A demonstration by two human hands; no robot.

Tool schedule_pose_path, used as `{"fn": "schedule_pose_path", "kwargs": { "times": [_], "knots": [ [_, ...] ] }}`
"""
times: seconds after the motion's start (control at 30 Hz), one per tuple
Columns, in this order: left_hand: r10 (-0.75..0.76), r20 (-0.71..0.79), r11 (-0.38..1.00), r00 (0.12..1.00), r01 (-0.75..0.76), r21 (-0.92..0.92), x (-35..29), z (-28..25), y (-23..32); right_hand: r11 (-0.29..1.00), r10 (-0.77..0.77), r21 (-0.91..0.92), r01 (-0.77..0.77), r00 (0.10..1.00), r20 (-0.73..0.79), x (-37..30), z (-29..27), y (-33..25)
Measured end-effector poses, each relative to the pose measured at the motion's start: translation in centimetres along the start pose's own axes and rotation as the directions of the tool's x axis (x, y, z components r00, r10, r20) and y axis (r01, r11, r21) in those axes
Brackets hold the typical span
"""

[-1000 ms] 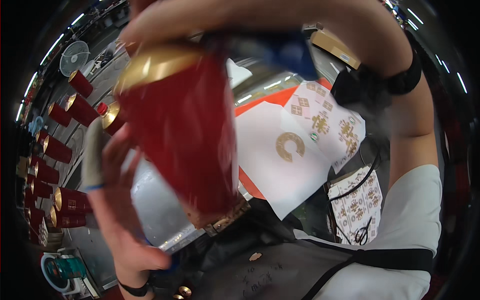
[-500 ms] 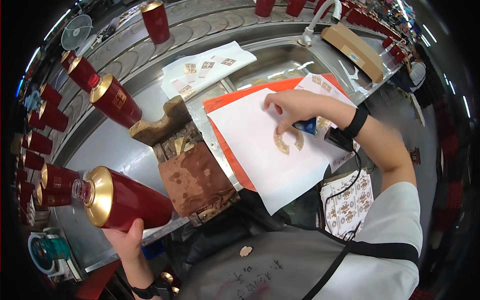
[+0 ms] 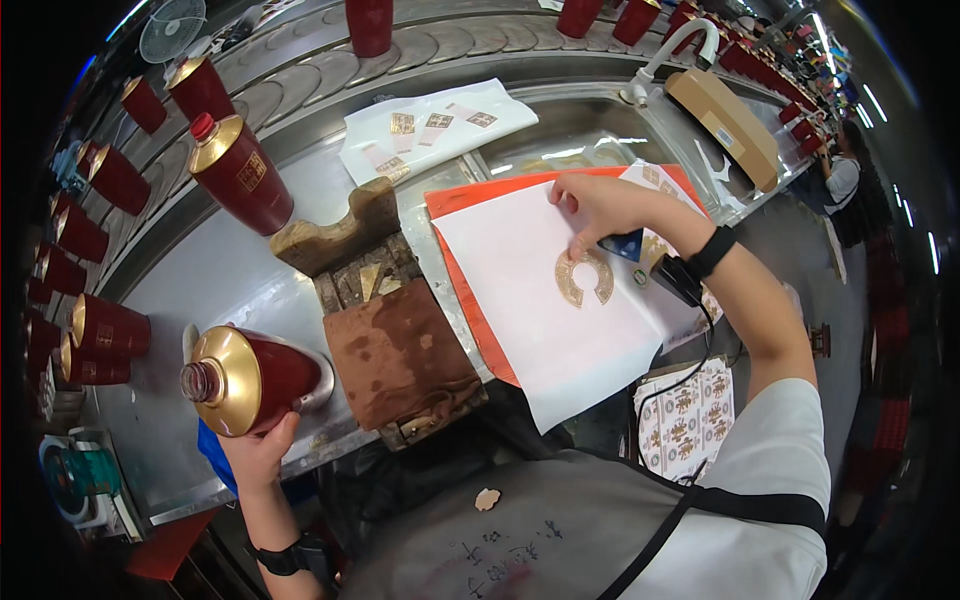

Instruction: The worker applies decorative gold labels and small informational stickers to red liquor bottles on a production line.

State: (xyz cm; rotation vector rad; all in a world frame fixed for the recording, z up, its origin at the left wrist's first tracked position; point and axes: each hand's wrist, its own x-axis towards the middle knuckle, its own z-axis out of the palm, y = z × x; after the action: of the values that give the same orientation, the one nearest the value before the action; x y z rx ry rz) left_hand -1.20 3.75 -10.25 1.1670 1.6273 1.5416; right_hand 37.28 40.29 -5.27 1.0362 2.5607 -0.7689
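Observation:
My left hand is closed around the lower side of a dark red bottle with a gold shoulder and an uncapped clear neck. The bottle leans left over the metal table. My right hand is over a white sheet, its thumb at the upper edge of a gold C-shaped label. Under its palm shows a dark blue flat piece, seemingly held by the curled fingers. More gold labels lie on the sheet's right part. An orange-red board supports the sheet.
Between my hands stands a wooden cradle beside a damp brown cloth. A capped red bottle stands behind. Farther back are a label sheet, a sink with a white faucet, a cardboard box and a conveyor with bottles.
My left hand has turned the bottle, so it looks shorter and its neck points more toward me. My right hand stays by the C-shaped label. The whole view has shifted slightly.

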Motion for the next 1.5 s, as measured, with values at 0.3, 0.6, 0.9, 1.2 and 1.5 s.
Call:
{"fn": "schedule_pose_path", "kwargs": {
  "times": [0.3, 0.6, 0.9, 1.2, 1.5],
  "knots": [
    [0.025, 0.083, 0.997, 0.996, -0.019, -0.071, 1.2, -1.1, -0.2, 0.995, 0.094, -0.043, -0.094, 0.996, -0.008, 0.5, 0.3, 0.3],
    [0.078, 0.050, 0.990, 0.996, -0.072, -0.125, 1.3, -0.9, 0.8, 0.998, 0.046, -0.030, -0.051, 0.989, -0.141, 3.0, -0.1, 4.3],
    [0.121, 0.027, 0.988, 0.992, -0.123, 0.090, 1.3, 1.2, 3.2, 0.997, -0.035, 0.058, 0.044, 0.987, -0.155, 3.2, -0.6, 5.8],
    [-0.313, -0.060, 0.635, 0.948, 0.162, -0.755, 3.9, -0.8, 5.7, 0.992, 0.007, 0.125, -0.007, 1.000, 0.004, 5.4, -2.0, 5.2],
    [-0.260, -0.145, 0.553, 0.955, 0.024, -0.833, 5.7, -2.9, 3.7, 0.912, -0.022, 0.402, 0.085, 0.987, -0.157, 7.8, -2.4, 8.5]
  ]
}}
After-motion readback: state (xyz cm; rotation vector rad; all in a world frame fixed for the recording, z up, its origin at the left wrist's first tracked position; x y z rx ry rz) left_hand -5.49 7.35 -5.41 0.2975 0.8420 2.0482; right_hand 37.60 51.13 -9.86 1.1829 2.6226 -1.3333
